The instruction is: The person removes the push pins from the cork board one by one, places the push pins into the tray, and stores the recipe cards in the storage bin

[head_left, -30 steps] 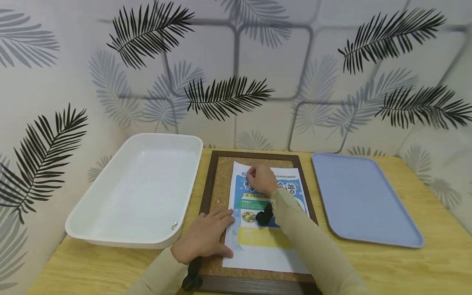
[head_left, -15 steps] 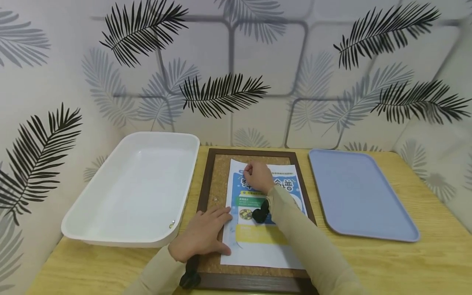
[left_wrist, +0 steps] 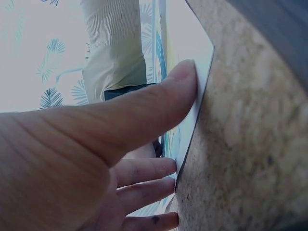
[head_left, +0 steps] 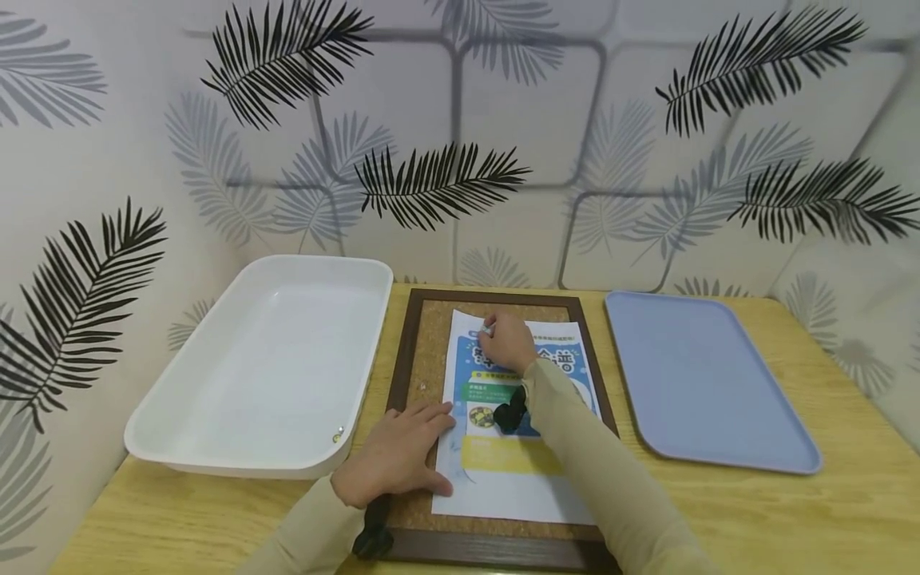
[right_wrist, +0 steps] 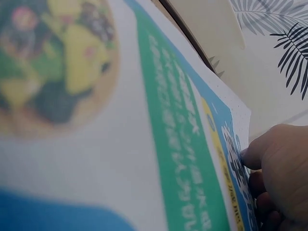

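Observation:
A printed poster (head_left: pixel 517 495) with blue, green and yellow blocks lies on a brown-framed cork board (head_left: pixel 431 343). My left hand (head_left: pixel 402 451) rests at the poster's left edge, fingers spread; in the left wrist view its thumb (left_wrist: pixel 180 77) presses the paper beside bare cork. Near the poster's top edge my right hand (head_left: pixel 507 343) has curled fingers, pinching a small clear push pin (head_left: pixel 488 328) against the paper, mostly hidden by the fingers. In the right wrist view, the right thumb and fingers are close at the poster's printed title.
Left of the board stands a deep white tray (head_left: pixel 259 359) with a couple of tiny clear and yellow pins (head_left: pixel 339 435) in its near right corner. A flat blue tray (head_left: pixel 711 383) lies to the right. Another tiny clear piece (head_left: pixel 422 386) shows on the cork.
The camera view shifts slightly. My right fingers part a little at the poster's top, so the small clear pin shows now. My left hand keeps its place.

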`<control>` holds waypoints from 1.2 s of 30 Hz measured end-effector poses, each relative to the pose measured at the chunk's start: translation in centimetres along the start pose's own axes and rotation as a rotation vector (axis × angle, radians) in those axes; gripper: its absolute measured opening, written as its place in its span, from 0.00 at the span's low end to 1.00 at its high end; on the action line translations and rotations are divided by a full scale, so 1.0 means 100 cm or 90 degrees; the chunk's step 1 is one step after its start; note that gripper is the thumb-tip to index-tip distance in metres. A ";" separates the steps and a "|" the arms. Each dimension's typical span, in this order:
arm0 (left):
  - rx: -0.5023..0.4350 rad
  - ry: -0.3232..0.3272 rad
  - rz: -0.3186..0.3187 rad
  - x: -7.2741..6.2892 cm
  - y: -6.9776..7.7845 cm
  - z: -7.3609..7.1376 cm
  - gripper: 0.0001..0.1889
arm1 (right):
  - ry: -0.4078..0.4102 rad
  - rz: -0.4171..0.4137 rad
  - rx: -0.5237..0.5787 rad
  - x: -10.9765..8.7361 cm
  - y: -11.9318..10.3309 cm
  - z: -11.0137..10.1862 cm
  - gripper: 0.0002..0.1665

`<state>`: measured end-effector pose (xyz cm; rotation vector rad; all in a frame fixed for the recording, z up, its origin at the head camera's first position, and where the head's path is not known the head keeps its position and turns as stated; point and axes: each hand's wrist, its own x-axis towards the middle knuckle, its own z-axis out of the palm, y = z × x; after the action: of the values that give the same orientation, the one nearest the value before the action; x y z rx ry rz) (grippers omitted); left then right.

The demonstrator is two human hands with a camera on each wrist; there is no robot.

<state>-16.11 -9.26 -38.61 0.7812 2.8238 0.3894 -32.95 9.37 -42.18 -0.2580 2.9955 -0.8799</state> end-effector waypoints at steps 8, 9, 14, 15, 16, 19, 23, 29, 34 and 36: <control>0.003 0.007 0.006 -0.001 0.000 -0.001 0.40 | 0.013 -0.006 -0.007 0.003 0.002 0.002 0.14; 0.003 0.007 0.007 -0.001 0.000 -0.001 0.40 | 0.017 -0.009 -0.010 0.005 0.003 0.003 0.14; 0.004 0.006 0.007 0.001 -0.001 -0.001 0.40 | 0.025 -0.013 -0.018 0.009 0.004 0.004 0.12; 0.003 0.004 0.005 0.001 -0.001 0.000 0.40 | 0.022 -0.011 -0.019 0.009 0.004 0.003 0.12; 0.003 0.004 0.006 0.001 -0.001 0.000 0.40 | 0.018 -0.008 -0.019 0.008 0.003 0.002 0.12; 0.009 0.002 0.005 0.000 -0.001 0.000 0.40 | 0.010 -0.002 -0.024 0.008 0.001 0.000 0.12; 0.012 0.003 0.003 0.000 -0.002 0.001 0.41 | 0.008 -0.007 -0.033 0.008 -0.001 -0.001 0.12; 0.024 0.004 -0.004 -0.002 -0.003 0.001 0.41 | -0.010 -0.040 -0.011 0.009 -0.001 -0.002 0.25; 0.020 0.003 0.003 -0.002 -0.002 0.001 0.41 | -0.008 -0.018 -0.023 0.008 -0.001 -0.004 0.25; 0.015 0.002 0.002 -0.002 -0.002 0.000 0.40 | -0.002 -0.014 -0.032 0.009 -0.002 -0.004 0.23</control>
<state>-16.04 -9.55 -38.66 0.7895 2.8351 0.3597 -33.85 9.24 -41.71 -0.2929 3.0213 -0.8050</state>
